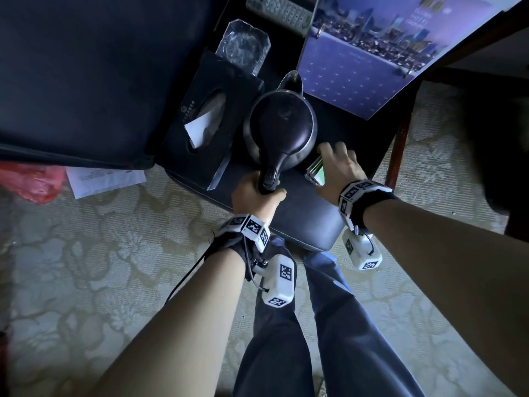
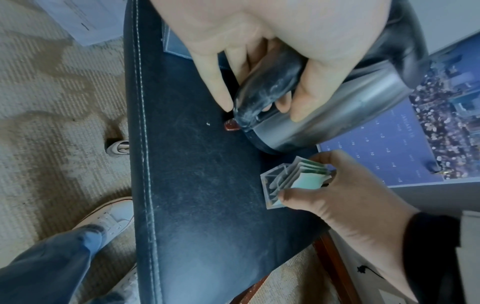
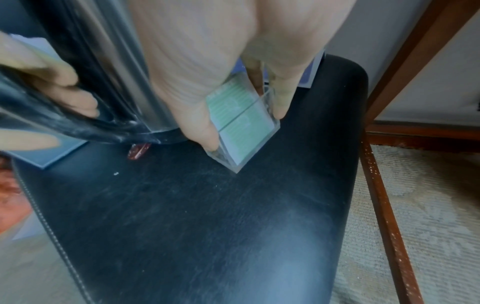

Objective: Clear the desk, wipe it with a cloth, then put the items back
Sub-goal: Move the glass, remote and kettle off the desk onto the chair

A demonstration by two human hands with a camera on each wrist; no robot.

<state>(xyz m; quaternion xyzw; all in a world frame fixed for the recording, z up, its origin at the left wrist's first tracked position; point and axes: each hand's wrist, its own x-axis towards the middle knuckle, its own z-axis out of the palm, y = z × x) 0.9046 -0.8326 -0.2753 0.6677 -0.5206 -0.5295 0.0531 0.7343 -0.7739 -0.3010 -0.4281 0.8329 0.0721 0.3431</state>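
A steel electric kettle (image 1: 282, 126) with a dark lid stands on a black padded seat (image 1: 312, 222). My left hand (image 1: 256, 193) grips the kettle's black handle (image 2: 265, 92); fingers wrap round it. Right of the kettle stands a clear plastic holder (image 2: 275, 185) filled with green-and-white sachets (image 3: 239, 115). My right hand (image 1: 336, 164) pinches that holder from above, thumb on one side, fingers on the other, its base on the seat. A small red switch (image 2: 231, 125) shows at the kettle's base.
On the same seat lie a black tissue box (image 1: 200, 130), a glass ashtray (image 1: 243, 45), a remote control (image 1: 279, 8) and a blue desk calendar (image 1: 372, 61). A dark surface (image 1: 86, 67) fills the left. A wooden frame (image 3: 384, 185) and patterned carpet (image 1: 100, 253) border the seat.
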